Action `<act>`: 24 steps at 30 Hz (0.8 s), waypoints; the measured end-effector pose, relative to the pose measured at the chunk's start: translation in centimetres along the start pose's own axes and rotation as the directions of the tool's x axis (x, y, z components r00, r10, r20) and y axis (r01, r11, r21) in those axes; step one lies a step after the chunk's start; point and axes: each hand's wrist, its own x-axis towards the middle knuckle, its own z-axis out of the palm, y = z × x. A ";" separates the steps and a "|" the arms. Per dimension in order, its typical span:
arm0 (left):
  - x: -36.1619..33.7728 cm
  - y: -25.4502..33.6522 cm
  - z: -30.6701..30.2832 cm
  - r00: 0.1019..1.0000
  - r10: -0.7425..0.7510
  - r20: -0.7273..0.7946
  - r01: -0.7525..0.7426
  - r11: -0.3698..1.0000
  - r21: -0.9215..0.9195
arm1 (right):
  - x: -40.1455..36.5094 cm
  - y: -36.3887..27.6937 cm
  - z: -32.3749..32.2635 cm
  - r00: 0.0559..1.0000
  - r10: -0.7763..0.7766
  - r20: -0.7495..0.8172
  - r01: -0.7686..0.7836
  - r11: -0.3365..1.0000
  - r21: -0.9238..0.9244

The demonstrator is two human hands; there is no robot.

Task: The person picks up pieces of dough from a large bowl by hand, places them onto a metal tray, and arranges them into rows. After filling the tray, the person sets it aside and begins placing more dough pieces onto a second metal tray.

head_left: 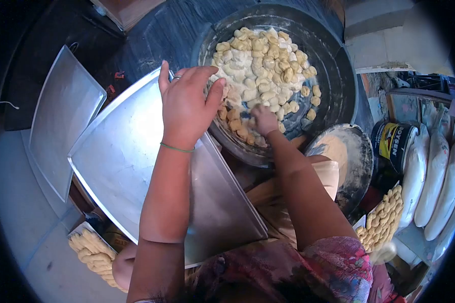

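A big dark round basin [333, 76] holds a heap of small pale dough pieces [260, 65] dusted with flour. My left hand [187, 103] rests at the basin's near left rim, over the far corner of a bare metal tray [121, 151], fingers apart and touching the nearest dough pieces. My right hand [263, 120] reaches into the basin's near side, fingers curled among the dough pieces; whether it grips any is hidden.
A second metal tray [60, 116] lies at the left. Trays of shaped dough sit at lower left [93, 250] and lower right [384, 219]. A floured round lid [349, 161], a paint-style can [394, 144] and white sacks [435, 182] stand at the right.
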 end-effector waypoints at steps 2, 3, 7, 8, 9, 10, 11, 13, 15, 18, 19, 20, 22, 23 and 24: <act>0.0 -0.3 0.2 1.000 0.016 -0.026 -0.016 1.000 -0.008 | -0.6 2.7 2.7 0.905 0.379 -0.195 -0.349 0.921 0.173; 0.1 -0.3 0.1 1.000 0.015 -0.024 -0.015 1.000 -0.005 | -0.8 3.3 3.6 0.791 0.553 -0.261 -0.486 0.828 0.280; 0.3 -0.1 -0.1 1.000 0.012 -0.016 -0.012 1.000 0.000 | -0.6 1.2 4.8 0.407 0.848 -0.340 -0.802 0.510 0.311; 0.1 0.0 -0.1 1.000 0.015 -0.008 -0.015 1.000 0.002 | -0.3 0.4 5.5 0.518 0.778 -0.356 -0.762 0.609 0.222; 0.0 0.1 0.1 1.000 0.008 0.000 -0.008 1.000 0.006 | -0.3 0.6 5.5 0.684 0.671 -0.286 -0.671 0.732 0.115; 0.1 0.1 0.1 1.000 0.004 0.006 -0.004 1.000 0.011 | -0.4 0.5 5.2 0.820 0.536 -0.203 -0.540 0.841 0.039; 0.2 0.0 0.1 1.000 0.002 0.009 -0.002 1.000 0.021 | -0.5 -0.2 3.2 0.946 0.325 -0.024 -0.325 0.946 -0.011; 0.1 -0.1 0.2 1.000 0.010 -0.005 -0.010 1.000 0.013 | 1.8 1.0 3.0 0.974 0.226 -0.018 -0.218 0.957 0.191; 0.0 -0.2 0.0 1.000 0.005 -0.012 -0.005 1.000 0.007 | 2.5 2.4 0.3 0.692 0.623 -0.365 -0.380 0.744 0.549; 0.0 -0.1 0.1 1.000 0.008 -0.015 -0.008 1.000 -0.004 | 3.9 10.6 -1.1 0.471 0.796 -0.380 -0.472 0.591 0.654; -0.1 -0.1 0.1 1.000 0.009 -0.013 -0.009 1.000 -0.022 | 3.9 12.1 -1.1 0.453 0.849 -0.273 -0.514 0.499 0.698; -0.1 0.0 0.1 1.000 0.011 -0.016 -0.012 0.999 -0.041 | 3.9 13.6 -1.1 0.428 0.889 -0.163 -0.558 0.402 0.726; 0.3 -0.2 -0.1 1.000 0.004 -0.023 -0.005 0.999 -0.042 | 5.2 16.0 1.5 0.581 0.807 -0.110 -0.572 0.500 0.650; 0.5 -0.3 -0.3 1.000 -0.008 -0.018 0.007 1.000 -0.024 | 5.8 15.8 1.8 0.662 0.744 -0.094 -0.611 0.608 0.507; 0.4 -0.2 -0.3 1.000 -0.018 0.002 0.018 1.000 -0.011 | 3.9 9.1 -0.6 0.716 0.697 -0.038 -0.596 0.638 0.489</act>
